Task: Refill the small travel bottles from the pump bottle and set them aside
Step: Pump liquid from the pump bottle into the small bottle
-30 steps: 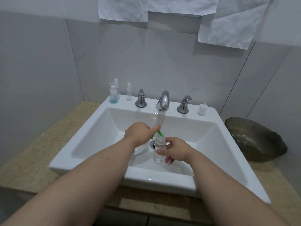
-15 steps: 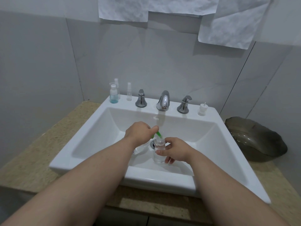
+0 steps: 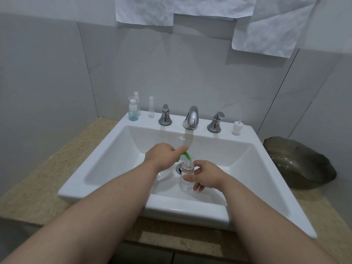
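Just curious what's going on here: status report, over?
Left hand grips clear pump bottle with green spout, over white sink. Right hand holds small clear travel bottle, mouth at spout. Nothing blocking.

Glossy white ceramic sink [image 3: 266,155], chrome faucet [image 3: 191,117], speckled matt stone counter [image 3: 38,168], clear plastic bottle [image 3: 187,177].

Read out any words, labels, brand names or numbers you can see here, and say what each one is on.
Pump bottle under the left hand: a speck of coloured print, too blurred to read.
Travel bottle in the right hand: no print seen.
Small bottles on the sink ledge: none legible.
Paper sheets on the wall: blank.
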Demonstrator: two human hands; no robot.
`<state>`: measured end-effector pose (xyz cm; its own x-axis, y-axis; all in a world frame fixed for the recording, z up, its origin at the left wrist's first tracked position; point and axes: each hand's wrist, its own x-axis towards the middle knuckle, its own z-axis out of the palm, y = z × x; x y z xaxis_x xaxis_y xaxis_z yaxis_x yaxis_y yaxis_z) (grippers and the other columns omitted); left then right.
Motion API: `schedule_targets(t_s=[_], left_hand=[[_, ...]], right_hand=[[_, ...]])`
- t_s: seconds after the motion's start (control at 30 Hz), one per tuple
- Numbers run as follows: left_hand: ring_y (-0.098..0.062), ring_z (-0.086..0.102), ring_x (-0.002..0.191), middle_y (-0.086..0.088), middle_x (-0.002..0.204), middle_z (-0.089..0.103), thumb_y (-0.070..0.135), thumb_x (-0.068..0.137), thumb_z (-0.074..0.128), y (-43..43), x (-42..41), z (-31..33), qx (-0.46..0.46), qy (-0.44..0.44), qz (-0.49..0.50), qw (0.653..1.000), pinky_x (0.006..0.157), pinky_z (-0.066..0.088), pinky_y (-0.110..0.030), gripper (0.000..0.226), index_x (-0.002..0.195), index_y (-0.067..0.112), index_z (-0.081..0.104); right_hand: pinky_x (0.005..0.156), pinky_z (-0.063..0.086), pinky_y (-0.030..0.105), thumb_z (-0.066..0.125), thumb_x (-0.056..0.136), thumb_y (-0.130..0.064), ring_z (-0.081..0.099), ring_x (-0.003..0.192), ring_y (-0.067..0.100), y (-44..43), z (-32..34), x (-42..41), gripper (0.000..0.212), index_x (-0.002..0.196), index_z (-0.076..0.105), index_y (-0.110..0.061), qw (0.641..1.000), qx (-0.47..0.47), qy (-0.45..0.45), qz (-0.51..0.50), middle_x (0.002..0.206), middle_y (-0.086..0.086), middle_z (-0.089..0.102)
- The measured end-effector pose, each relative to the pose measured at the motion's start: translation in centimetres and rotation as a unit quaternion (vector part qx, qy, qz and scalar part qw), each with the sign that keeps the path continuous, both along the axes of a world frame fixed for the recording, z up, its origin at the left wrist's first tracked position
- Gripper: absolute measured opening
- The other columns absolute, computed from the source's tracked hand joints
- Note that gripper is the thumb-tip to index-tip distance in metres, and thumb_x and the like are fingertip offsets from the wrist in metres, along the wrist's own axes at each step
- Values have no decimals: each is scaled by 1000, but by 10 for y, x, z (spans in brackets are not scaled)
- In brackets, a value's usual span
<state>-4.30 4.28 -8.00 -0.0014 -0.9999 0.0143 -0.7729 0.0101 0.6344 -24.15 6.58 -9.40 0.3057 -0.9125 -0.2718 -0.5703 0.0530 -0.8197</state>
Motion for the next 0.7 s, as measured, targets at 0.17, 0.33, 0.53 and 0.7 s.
schedule_targets(t_s=[0.17,0.33,0.53,0.7], left_hand=[[-13,67,85,12,85,75,91,83,32,1,2,-1,0,5,-8,1000,84,53,-37,79,78,26,76],[-12,67,87,12,85,76,95,80,23,1,2,-1,1,9,-6,1000,87,53,-37,85,80,28,75],[-15,68,85,9,86,76,90,84,32,-5,3,-3,17,16,-19,1000,89,54,-40,78,77,25,75],[-18,52,59,1,65,66,86,79,54,-11,6,0,37,91,-30,995,68,44,-35,72,66,19,76]], right_hand=[[61,59,31,82,87,-28,74,67,23,-1,-1,0,35,116,65,-18,1000,-4,2,-3,98,8,77],[60,57,30,83,87,-27,73,67,23,-1,-1,0,35,115,64,-16,1000,-2,5,-7,97,9,77],[59,57,28,82,87,-26,72,63,20,0,0,0,36,116,63,-14,1000,-3,7,-10,99,8,76],[59,57,28,81,88,-26,71,62,18,0,0,0,32,113,63,-16,1000,-14,10,-10,99,8,76]])
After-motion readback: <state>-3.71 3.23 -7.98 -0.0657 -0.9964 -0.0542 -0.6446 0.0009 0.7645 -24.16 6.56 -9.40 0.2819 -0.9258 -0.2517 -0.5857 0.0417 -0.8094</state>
